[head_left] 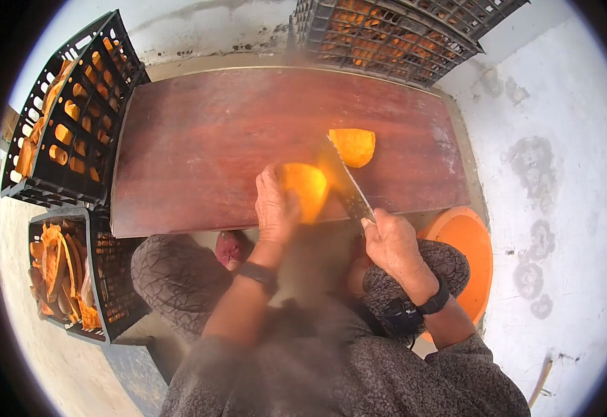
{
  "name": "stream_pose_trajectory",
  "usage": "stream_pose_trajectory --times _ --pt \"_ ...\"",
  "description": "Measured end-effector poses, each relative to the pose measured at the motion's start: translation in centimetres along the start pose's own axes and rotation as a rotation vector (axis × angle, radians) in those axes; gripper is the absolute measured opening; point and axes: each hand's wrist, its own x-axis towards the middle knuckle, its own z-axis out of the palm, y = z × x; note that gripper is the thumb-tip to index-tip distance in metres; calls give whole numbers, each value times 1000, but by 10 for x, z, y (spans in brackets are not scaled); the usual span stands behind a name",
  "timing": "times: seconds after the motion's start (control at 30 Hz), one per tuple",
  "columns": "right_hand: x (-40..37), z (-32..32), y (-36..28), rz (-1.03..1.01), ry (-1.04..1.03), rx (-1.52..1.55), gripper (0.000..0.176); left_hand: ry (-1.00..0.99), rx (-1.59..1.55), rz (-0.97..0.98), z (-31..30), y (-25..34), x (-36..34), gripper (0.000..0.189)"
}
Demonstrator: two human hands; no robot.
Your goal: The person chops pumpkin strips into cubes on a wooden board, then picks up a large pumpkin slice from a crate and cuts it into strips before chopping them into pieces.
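My left hand [276,208] is closed on a bright orange pumpkin piece [307,189] near the front edge of the dark red wooden board [213,146]. My right hand [391,241] grips the handle of a broad-bladed knife [352,186]. Its blade points up and to the left, just right of the held piece. Blur hides whether blade and piece touch. Beyond the blade, a second pumpkin piece [360,147] lies on the board with its rounded side to the right.
A black crate [74,115] of orange pieces stands at the left, with another crate [93,278] of orange strips below it. Stacked crates [387,35] rise behind the board. An orange basin [480,257] sits by my right knee, near the white wall [553,139].
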Motion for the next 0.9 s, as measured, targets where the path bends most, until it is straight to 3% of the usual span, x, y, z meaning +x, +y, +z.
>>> stream_pose_trajectory --times 0.23,0.47,0.57,0.9 --pt "7 -6 5 -116 58 36 17 -68 68 158 -2 -1 9 37" --pt "20 0 6 -219 67 14 18 -97 136 169 1 1 12 38" --pt "23 4 6 -206 60 -11 18 -115 171 108 3 1 12 38" --pt "22 8 12 -233 76 62 19 -75 184 162 5 -1 14 38"
